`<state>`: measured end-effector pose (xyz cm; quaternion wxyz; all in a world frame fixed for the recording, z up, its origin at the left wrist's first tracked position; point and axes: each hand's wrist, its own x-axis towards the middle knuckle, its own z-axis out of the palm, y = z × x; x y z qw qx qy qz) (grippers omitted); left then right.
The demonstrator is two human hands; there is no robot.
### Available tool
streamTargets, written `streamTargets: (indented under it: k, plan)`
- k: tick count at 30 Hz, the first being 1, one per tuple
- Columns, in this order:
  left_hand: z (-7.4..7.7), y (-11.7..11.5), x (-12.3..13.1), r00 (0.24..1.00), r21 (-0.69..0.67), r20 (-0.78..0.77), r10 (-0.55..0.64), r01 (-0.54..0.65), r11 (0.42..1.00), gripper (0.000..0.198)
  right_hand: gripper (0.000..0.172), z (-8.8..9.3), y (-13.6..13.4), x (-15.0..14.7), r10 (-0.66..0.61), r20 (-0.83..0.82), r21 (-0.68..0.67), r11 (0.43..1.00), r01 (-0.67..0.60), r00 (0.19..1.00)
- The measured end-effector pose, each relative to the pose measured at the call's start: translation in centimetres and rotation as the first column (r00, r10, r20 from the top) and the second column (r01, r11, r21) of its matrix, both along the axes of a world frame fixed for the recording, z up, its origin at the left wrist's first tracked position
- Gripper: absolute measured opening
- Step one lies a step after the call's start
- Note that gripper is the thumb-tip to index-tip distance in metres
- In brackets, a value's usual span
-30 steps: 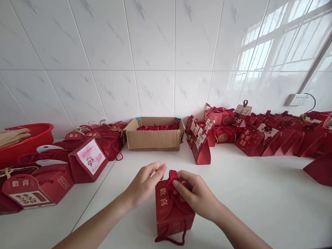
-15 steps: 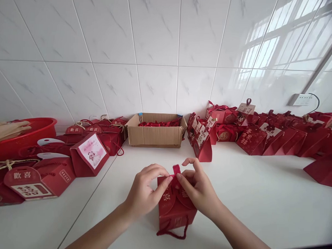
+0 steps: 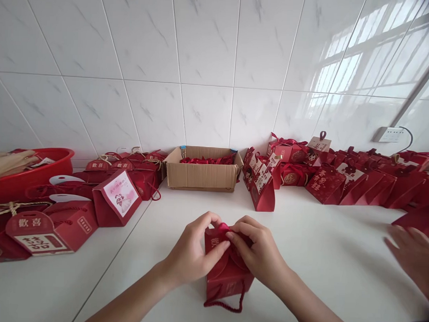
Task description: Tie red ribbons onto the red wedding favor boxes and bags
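Observation:
A red gift box [image 3: 228, 286] with gold characters and a dark red rope handle [image 3: 227, 306] stands on the white table in front of me. At its top, my left hand [image 3: 197, 249] pinches a red ribbon [image 3: 223, 227] between thumb and fingers. My right hand [image 3: 257, 247] closes on the same ribbon from the other side, thumb near the left thumb. Both hands hide most of the box's upper face and much of the ribbon.
A cardboard carton [image 3: 202, 176] of red ribbons stands by the wall. Red boxes [image 3: 116, 197] crowd the left, and more boxes [image 3: 326, 183] line the right. Another person's hand [image 3: 12, 165] is at a red basin [image 3: 57, 168]; another hand [image 3: 413, 259] reaches in from the right.
My hands have drawn together over the ribbon, and my raised right index finger has curled down. A ribbon loop now shows between them. Another person's hand has appeared at the right.

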<state>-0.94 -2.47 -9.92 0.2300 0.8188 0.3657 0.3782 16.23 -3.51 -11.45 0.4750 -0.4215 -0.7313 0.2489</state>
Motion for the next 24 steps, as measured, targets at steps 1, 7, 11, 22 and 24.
streamTargets:
  k: [1,7,11,22,24]
  plan:
    - [-0.1,0.0,0.1,1.0,-0.003,-0.006,0.003,-0.003,1.0,0.015,0.019,-0.1,0.0,0.0,-0.005,0.002,0.005,1.0,0.004,1.0]
    - [-0.8,0.6,0.3,0.999,-0.055,-0.018,0.04,-0.041,0.998,0.01,0.025,0.2,-0.3,0.2,-0.011,0.074,-0.019,1.0,0.012,0.997]
    - [-1.2,0.7,0.3,0.996,0.009,-0.037,0.082,-0.082,0.997,0.015,0.026,0.4,-0.4,0.4,0.015,0.084,-0.095,0.995,-0.007,0.996]
    - [-0.6,0.6,0.2,0.998,0.154,-0.045,0.038,-0.031,0.988,0.009,0.038,-0.7,0.6,0.3,0.042,-0.252,-0.249,0.963,-0.107,0.967]
    - [-0.4,0.5,0.2,0.999,0.13,-0.029,0.014,-0.01,0.991,0.008,0.038,-0.6,0.4,0.3,0.048,-0.269,-0.249,0.961,-0.118,0.962]
